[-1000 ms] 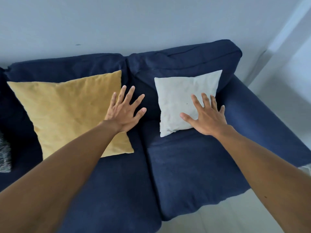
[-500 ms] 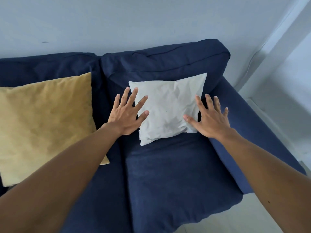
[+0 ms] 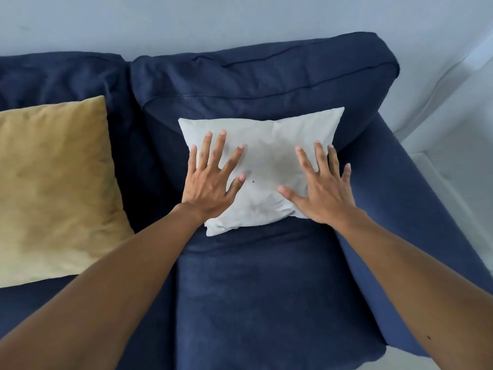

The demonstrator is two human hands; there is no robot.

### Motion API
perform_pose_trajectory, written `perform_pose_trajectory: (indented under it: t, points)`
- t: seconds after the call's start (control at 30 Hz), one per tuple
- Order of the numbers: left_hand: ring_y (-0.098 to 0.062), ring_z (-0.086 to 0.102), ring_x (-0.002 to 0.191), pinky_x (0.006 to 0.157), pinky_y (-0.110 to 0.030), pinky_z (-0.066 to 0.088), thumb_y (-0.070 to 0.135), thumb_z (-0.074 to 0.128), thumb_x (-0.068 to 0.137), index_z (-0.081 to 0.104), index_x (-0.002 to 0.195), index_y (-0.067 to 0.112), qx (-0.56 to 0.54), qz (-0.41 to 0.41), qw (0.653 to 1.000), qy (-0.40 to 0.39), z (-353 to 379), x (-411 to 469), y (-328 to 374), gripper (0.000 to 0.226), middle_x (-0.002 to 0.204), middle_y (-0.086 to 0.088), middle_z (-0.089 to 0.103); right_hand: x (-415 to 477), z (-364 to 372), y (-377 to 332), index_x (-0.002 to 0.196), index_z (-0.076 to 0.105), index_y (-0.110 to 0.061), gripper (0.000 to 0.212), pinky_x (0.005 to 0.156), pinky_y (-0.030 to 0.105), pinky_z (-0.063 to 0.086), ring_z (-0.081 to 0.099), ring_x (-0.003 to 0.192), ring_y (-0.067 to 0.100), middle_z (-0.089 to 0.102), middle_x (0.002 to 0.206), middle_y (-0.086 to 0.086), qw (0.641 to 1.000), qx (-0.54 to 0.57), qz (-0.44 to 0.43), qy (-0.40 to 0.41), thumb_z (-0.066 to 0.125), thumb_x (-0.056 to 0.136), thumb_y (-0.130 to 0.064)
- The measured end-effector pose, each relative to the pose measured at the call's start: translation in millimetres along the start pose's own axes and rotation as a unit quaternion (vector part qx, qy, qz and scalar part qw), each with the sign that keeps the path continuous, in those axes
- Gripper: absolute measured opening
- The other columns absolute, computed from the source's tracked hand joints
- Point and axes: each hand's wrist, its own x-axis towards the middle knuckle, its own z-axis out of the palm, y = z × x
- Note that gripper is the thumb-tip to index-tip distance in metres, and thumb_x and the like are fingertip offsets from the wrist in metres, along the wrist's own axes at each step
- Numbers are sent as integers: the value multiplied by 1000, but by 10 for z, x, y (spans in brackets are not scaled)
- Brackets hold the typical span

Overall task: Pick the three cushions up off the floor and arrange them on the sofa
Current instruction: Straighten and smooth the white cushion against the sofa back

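A small white cushion leans against the back of the dark blue sofa on its right seat. My left hand lies flat on the cushion's left half, fingers spread. My right hand lies flat on its right half, fingers spread too. Neither hand grips it. A larger mustard-yellow cushion leans on the left seat, cut off by the frame's left edge. No third cushion is in view.
The sofa's right armrest runs along the right side. A pale wall stands behind the sofa. Light floor shows at the right and at the bottom right corner.
My left hand moved right, off the gap beside the yellow cushion, onto the white cushion. The view shifted right and closer, so the yellow cushion slid toward the left edge.
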Motion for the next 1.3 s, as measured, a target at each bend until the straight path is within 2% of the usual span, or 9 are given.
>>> perform_pose_trajectory:
  t: [0.2,0.4,0.57,0.8,0.9,1.0,1.1,1.3]
  points:
    - [-35,-1,157,122,-61,5,58,22,106,15,162,34,6,-2,999,36,227,83,63,61,171,-10,3,312,215,70,160,-12,-40,98,116,75,12,-9,156,36,-15,169,7,998,-6,-51,38,23,84,-92]
    - [-38,8,156,121,-61,8,54,31,105,32,160,27,27,-20,997,71,403,150,74,61,169,-14,13,565,366,142,163,5,-34,99,111,79,12,-4,155,39,-5,170,12,992,-2,-97,82,30,85,-89]
    - [-39,8,156,121,-64,8,54,33,105,30,160,26,47,-45,994,89,639,307,86,62,169,-16,15,784,524,262,164,7,-33,99,111,80,5,-11,155,40,-6,171,11,988,1,-123,97,30,85,-89]
    - [-37,-1,157,120,-66,-1,58,24,104,20,162,32,28,-164,982,90,835,617,-49,64,171,-10,6,1205,734,532,163,3,-37,96,110,82,6,-14,154,43,-10,171,8,991,13,-93,95,26,86,-89]
    - [-37,-3,157,120,-66,-1,59,24,104,16,162,33,27,-177,981,78,830,685,-104,64,171,-9,4,1339,750,674,163,0,-38,94,108,84,8,-14,154,44,-12,171,7,991,7,-97,94,27,88,-88]
    - [-35,-6,157,121,-65,-1,59,24,105,13,163,35,31,-189,980,55,766,724,-184,64,172,-7,0,1417,699,803,160,-9,-42,91,108,84,6,-18,153,42,-21,169,4,993,1,-80,82,26,89,-87]
    - [-34,-10,157,122,-63,-3,60,20,105,11,162,37,15,-230,972,45,626,706,-244,62,172,-6,-5,1425,595,892,158,-14,-44,88,110,82,3,-20,153,40,-26,167,1,996,-3,-64,66,22,89,-86]
    - [-36,-9,156,123,-60,-2,61,9,103,10,163,34,13,-222,973,68,416,227,-180,66,171,-14,-4,1121,478,902,163,-2,-36,85,111,81,-1,-14,154,42,-15,170,13,990,34,-86,104,17,93,-81]
